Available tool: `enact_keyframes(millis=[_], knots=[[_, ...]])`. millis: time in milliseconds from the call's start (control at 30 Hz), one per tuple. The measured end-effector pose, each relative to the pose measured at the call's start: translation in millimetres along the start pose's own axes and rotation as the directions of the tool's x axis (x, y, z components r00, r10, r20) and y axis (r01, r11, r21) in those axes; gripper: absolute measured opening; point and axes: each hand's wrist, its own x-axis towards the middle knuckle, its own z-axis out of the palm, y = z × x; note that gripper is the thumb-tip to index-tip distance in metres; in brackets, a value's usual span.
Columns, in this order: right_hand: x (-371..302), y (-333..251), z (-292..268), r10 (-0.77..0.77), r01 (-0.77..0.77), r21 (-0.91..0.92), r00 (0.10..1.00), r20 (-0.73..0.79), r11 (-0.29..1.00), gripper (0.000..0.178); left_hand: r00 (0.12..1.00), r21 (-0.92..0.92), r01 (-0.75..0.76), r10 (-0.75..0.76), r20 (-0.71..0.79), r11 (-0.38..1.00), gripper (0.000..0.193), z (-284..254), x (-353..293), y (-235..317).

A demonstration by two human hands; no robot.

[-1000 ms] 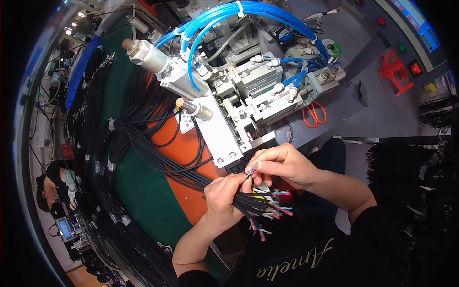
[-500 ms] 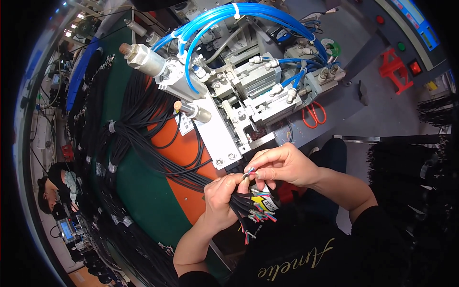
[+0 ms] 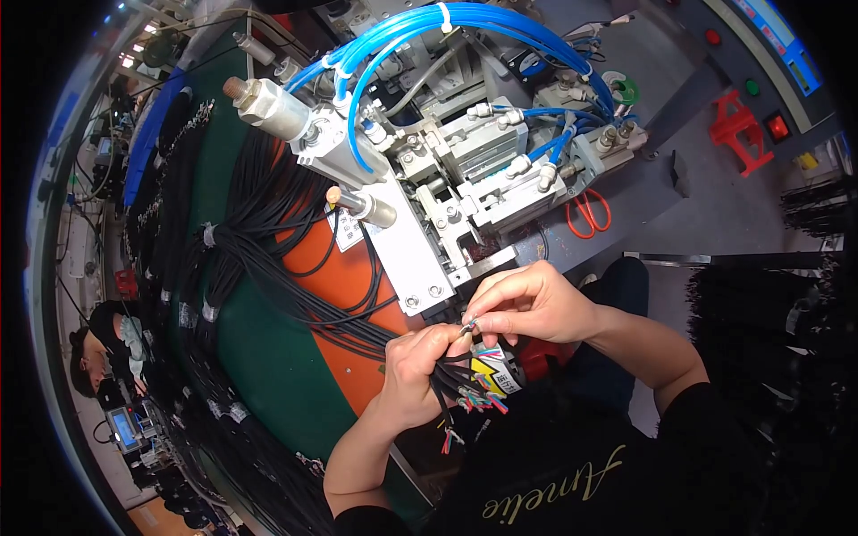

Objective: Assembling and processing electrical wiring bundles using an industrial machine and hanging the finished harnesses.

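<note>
Cables [image 3: 344,323]: black bundle; colored wire ends [image 3: 474,398] fanned at five o'clock;
Left hand [image 3: 414,364]: six o'clock; closed around bundle;
Right hand [image 3: 541,304]: four o'clock; pinching one cable's wires;
Machine [image 3: 487,147]: twelve o'clock.

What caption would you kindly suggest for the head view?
Left hand holds black cables and right hand pinches wire ends, near a machine with blue tubes.

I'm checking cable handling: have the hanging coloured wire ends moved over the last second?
Yes, to the left: the coloured wire ends have shifted leftward against the machine's white plate.
</note>
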Motion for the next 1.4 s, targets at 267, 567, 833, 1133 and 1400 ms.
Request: enact_keyframes(millis=[267, 567, 833, 1133, 1400], knots=[[-5, -7, 12, -0.367, 0.223, -0.962, 0.918, 0.152, 0.16, 0.009, 0.999, 0.528, -0.046, 0.038, 0.026, 0.848, 0.027, 13, -10, 12], [-6, 4, 9, -0.389, 0.171, -0.975, 0.916, 0.102, 0.145, 0.013, 1.0, 0.535, -0.005, 0.0, 0.009, 0.845, 0.054, 11, -8, 11], [-5, 5, 13, -0.412, 0.177, -0.982, 0.9, 0.139, 0.057, 0.01, 0.996, 0.581, -0.079, 0.043, 0.075, 0.81, 0.047, 10, -4, 16], [-3, 1, 10, -0.413, 0.175, -0.984, 0.898, 0.152, 0.018, 0.011, 0.983, 0.69, -0.163, 0.054, 0.177, 0.705, 0.045, 8, 4, 19], [-5, 4, 8, -0.397, 0.154, -0.985, 0.911, 0.111, 0.078, 0.011, 0.985, 0.679, -0.163, 0.079, 0.153, 0.716, 0.045, 9, 4, 16]])
